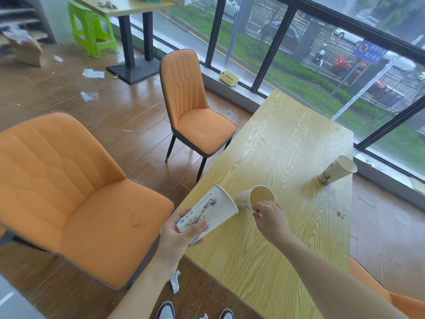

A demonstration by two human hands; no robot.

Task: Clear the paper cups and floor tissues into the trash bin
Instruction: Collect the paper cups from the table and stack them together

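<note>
The left hand (181, 231) is closed around a printed paper cup (210, 211), with the thumb across the drawing on its side; the cup is tilted, its open mouth pointing up and to the right, above the near corner of the wooden table (287, 143). The right hand (269, 217) is over the table, its fingertips (257, 209) pinching the lower rim of a second paper cup (255, 196), which lies on its side on the table with the mouth turned toward the camera. These two cups are just beside each other, but I cannot tell if they touch. A third paper cup (338, 169) lies tipped on the far right part of the table, near the edge, well apart from the hands. Some small dark crumbs (340, 214) are on the table near its right edge. On the floor, a crumpled tissue (174, 280) lies under the left forearm, and another small tissue piece (204, 316) lies between the two shoes (165, 310) at the bottom. More tissues lie farther away: one flat white tissue (93, 73) near the base of the other table, and one thin clear-looking piece (89, 96) a little closer. A large orange chair (69, 185) stands at the left, and a second orange chair (193, 104) stands beside the table's left long side.
</note>
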